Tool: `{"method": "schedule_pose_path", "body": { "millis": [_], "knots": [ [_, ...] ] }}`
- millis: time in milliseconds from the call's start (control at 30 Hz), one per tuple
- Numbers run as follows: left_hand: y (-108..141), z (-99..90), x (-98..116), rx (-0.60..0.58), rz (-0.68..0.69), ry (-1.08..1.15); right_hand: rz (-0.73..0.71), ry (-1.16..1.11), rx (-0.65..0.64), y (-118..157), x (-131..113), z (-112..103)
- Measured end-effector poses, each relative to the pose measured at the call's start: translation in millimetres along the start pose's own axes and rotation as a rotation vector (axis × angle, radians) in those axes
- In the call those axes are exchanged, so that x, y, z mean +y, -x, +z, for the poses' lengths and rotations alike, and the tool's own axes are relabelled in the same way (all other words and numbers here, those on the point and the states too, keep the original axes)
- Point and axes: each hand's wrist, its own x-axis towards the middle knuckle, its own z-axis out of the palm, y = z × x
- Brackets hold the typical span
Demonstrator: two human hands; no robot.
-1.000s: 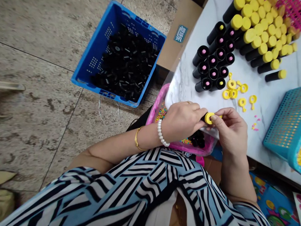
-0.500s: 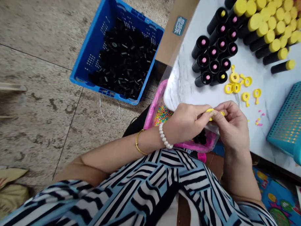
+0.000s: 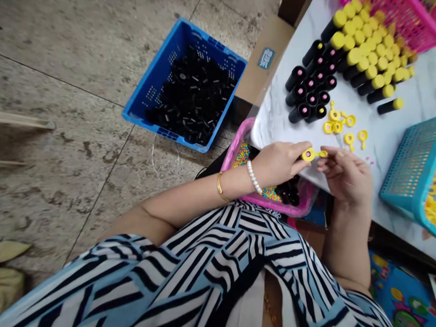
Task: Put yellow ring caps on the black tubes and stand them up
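Observation:
My left hand, with a white bead bracelet and a gold bangle at its wrist, pinches a yellow ring piece over the table's front edge. The piece has a short stem with a smaller loop, and a pink bit shows in its middle. Beside the small loop, my right hand has its fingers loosely apart; whether a fingertip touches the loop I cannot tell. More yellow ring pieces lie loose on the marbled table. Behind them stand open black tubes with mostly pink tips inside.
Yellow-capped black tubes crowd the back, near a pink basket. A turquoise basket of yellow pieces stands right. Below the table edge is a pink tub with coloured beads and black parts. A blue crate of black parts sits left.
My right hand has come off the yellow ring piece and moved slightly right. My left hand keeps hold of it, and its face with the pink centre now shows. The camera view has shifted.

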Motion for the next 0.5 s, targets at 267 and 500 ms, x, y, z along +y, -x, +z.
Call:
{"method": "schedule_pose_path", "body": {
  "millis": [267, 500],
  "knots": [
    [-26, -24.7, -11, -0.163, 0.064, -0.04, 0.103, -0.038, -0.278, -34, -10, -5],
    [-29, -27.1, -25, -0.199, 0.137, 0.09, 0.196, -0.096, -0.501, -48, -12, -2]
  ]
}}
